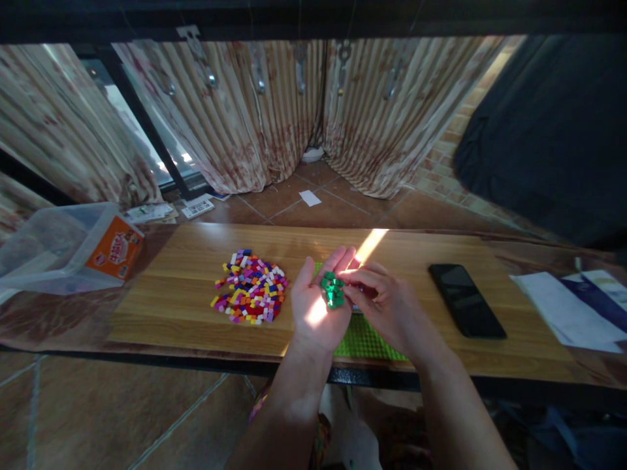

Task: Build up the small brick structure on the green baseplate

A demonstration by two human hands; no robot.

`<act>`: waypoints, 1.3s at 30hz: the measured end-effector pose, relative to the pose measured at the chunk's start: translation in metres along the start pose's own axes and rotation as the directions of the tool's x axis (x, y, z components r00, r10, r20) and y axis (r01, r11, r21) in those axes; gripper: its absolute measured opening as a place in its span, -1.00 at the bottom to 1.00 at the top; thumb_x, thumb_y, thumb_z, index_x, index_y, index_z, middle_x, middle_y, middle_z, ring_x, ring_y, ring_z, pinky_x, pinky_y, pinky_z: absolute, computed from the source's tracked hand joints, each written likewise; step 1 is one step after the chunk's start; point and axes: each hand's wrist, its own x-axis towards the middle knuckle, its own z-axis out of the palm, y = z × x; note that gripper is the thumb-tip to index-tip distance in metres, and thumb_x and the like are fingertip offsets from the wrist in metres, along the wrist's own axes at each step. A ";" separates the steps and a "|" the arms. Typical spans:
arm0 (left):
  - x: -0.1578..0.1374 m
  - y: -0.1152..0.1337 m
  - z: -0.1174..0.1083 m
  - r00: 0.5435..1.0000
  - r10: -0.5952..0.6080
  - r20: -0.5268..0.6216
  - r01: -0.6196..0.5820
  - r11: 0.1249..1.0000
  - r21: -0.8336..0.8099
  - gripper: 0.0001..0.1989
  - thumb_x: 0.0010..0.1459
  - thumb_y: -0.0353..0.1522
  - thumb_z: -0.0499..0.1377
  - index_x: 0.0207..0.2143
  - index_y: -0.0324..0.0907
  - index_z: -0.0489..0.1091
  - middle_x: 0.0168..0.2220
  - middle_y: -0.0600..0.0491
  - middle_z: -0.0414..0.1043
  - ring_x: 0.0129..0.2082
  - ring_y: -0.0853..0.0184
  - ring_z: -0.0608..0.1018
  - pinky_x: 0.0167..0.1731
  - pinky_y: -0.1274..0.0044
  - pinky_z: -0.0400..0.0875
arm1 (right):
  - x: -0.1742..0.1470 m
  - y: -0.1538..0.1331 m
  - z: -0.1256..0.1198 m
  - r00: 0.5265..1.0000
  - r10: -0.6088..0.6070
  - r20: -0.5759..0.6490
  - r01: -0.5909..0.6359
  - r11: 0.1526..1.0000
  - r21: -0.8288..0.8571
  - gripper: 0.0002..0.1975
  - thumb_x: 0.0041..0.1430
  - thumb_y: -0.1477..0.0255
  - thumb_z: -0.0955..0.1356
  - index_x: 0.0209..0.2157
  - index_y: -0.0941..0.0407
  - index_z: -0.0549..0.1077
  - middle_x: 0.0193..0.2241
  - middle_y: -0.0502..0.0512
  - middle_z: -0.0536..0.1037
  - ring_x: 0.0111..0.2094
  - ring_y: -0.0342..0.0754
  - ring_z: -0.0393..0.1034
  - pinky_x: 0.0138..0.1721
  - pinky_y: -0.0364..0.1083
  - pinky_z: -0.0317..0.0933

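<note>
While the left hand (308,305) lies flat with its palm up, a little heap of green bricks (332,290) sits on it, near the fingers, in the head view. The right hand (394,305) is just beside it, with its thumb and pointing finger close together at the edge of the heap. I cannot tell if those fingers have a brick between them. Sun shines on the green bricks and on the left palm.

Under both hands is a bumpy light green board (372,343), partly hidden by them. It lies on a brown wooden table (164,297). To the left of the hands is a big flat pile of small bricks (255,287), in white, yellow, red, purple, orange and blue. Farther left is a clear plastic box (49,228) with an orange label (115,248) on its side.

To the right of the hands lies a black phone (466,300), apart from them. Past the phone are some papers (563,307). Far ahead of the hands hang striped curtains (245,117).
</note>
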 end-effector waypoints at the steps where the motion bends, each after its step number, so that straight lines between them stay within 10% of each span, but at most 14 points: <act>1: 0.000 -0.001 0.000 1.000 0.004 0.001 -0.004 1.000 -0.001 -0.54 0.24 -0.17 -0.08 -0.16 -0.34 0.42 -0.01 -0.25 0.40 -0.05 0.22 0.49 -0.22 0.51 0.49 | 0.000 0.000 0.000 1.000 -0.008 -0.002 0.008 1.000 -0.013 -0.77 0.18 0.43 0.28 -0.18 0.01 0.52 -0.30 0.08 0.46 -0.31 -0.10 0.37 -0.29 -0.09 0.24; 12: 0.003 -0.007 -0.004 1.000 0.017 -0.027 -0.017 1.000 0.014 -0.56 0.24 -0.19 -0.07 -0.23 -0.35 0.45 -0.11 -0.21 0.46 -0.17 0.25 0.53 -0.25 0.49 0.48 | 0.000 0.000 0.003 0.998 0.018 -0.062 -0.019 1.000 -0.008 -0.88 0.13 0.43 0.29 -0.31 0.08 0.47 -0.36 0.05 0.50 -0.35 -0.11 0.38 -0.31 -0.11 0.22; 21: 0.012 -0.019 -0.014 0.954 0.083 -0.288 -0.073 0.996 0.043 -0.72 0.18 -0.35 0.02 -0.47 -0.31 0.42 -0.50 -0.03 0.43 -0.53 0.43 0.47 -0.46 0.60 0.39 | -0.001 0.011 0.001 0.979 0.129 -0.159 -0.113 0.988 0.107 -0.92 0.04 0.44 0.34 -0.38 0.10 0.47 -0.49 0.00 0.54 -0.48 -0.16 0.39 -0.41 -0.14 0.24; 35: 0.013 -0.025 -0.017 0.959 0.110 -0.261 -0.101 0.994 0.047 -0.82 0.14 -0.45 0.07 -0.48 -0.31 0.39 -0.56 0.05 0.38 -0.57 0.48 0.43 -0.52 0.64 0.30 | -0.001 0.013 0.006 0.983 0.171 -0.070 -0.139 0.933 0.333 -0.94 0.06 0.41 0.34 -0.40 0.09 0.45 -0.53 -0.03 0.52 -0.50 -0.16 0.40 -0.43 -0.13 0.29; 39: 0.013 -0.028 -0.018 0.980 0.088 -0.178 -0.070 0.992 0.100 -0.84 0.12 -0.48 0.09 -0.50 -0.29 0.38 -0.57 0.08 0.37 -0.59 0.50 0.41 -0.51 0.64 0.29 | 0.000 0.012 0.004 0.959 0.157 -0.235 -0.108 0.972 0.209 -0.96 0.01 0.42 0.37 -0.44 0.09 0.47 -0.50 -0.03 0.49 -0.49 -0.17 0.36 -0.44 -0.13 0.24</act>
